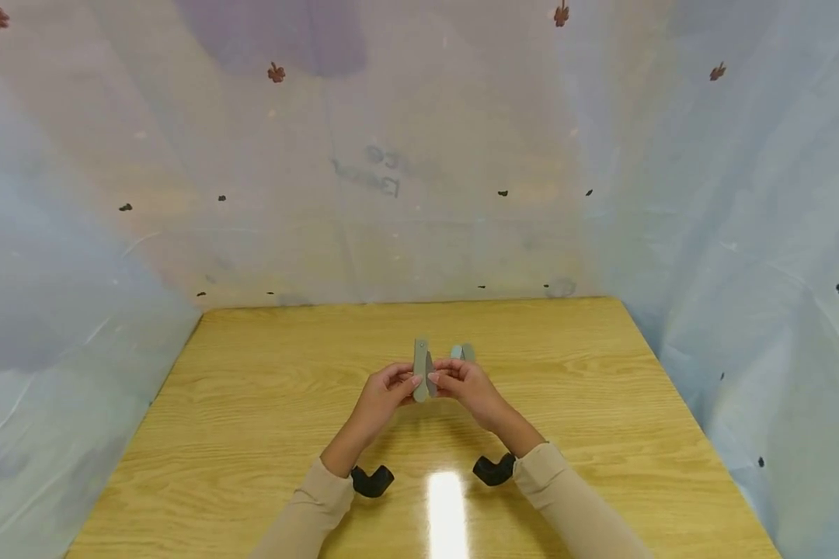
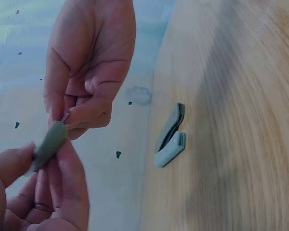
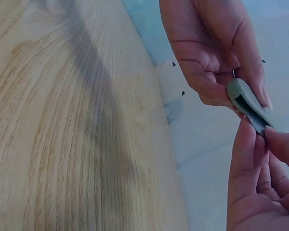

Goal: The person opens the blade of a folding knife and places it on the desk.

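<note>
A folding knife with a grey-green handle [image 1: 420,365] is held upright over the table, its dark blade [image 1: 430,376] partly swung out from the slot. My left hand [image 1: 386,392] pinches the handle between thumb and fingers. Thumb and fingers of my right hand [image 1: 470,388] pinch the blade, close beside the handle. In the right wrist view the handle's dark slot [image 3: 243,103] faces the camera. Behind my right hand, pale blue and grey-green folding-knife pieces [image 2: 169,150] lie on the table in a V; I cannot tell whether they are joined.
The wooden table [image 1: 252,388] runs back to a hanging plastic sheet [image 1: 419,155], with more sheeting at both sides. Black wrist mounts [image 1: 373,482] sit by my sleeves. A bright light reflection [image 1: 447,512] shows on the near tabletop.
</note>
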Motion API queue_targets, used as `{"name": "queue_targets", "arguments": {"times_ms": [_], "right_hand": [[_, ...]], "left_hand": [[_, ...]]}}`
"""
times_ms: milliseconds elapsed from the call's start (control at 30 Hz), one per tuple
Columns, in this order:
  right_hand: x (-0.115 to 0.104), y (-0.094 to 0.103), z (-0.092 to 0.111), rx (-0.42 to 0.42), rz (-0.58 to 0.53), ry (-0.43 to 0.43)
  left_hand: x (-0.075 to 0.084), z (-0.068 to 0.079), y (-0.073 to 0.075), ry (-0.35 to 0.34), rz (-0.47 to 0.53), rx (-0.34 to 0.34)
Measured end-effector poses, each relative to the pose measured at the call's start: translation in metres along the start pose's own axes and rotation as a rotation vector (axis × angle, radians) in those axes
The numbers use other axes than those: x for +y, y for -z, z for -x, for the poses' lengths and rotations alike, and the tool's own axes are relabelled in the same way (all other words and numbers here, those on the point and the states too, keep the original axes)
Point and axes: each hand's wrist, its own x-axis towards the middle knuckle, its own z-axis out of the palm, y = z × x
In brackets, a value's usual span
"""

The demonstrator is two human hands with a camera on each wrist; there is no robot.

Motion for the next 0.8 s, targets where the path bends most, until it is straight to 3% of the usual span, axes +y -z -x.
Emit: {"name": "queue_targets", "arguments": {"times_ms": [167,400,500,700,800], "right_hand": [[0.003,0.002,0.002,-0.023,-0.008,-0.034],[-0.003,0.005,0.005,-0.096,-0.014,-0.058],[0.002,0.011,0.005,-0.11,0.011,-0.06],[0.003,0.021,0.007,-0.129,0.058,-0.06],[0.003,0.025,0.009,-0.134,0.075,-0.057]], "left_hand": [[-0.003,0.003,-0.002,-0.017,-0.004,0.004],[0.02,0.012,0.001,0.043,-0.018,-0.048],[0.018,0.013,0.002,0.051,-0.021,-0.058],[-0.006,0.006,0.008,0.088,-0.039,-0.033],[-0.01,0.008,0.009,0.089,-0.051,-0.022]]}}
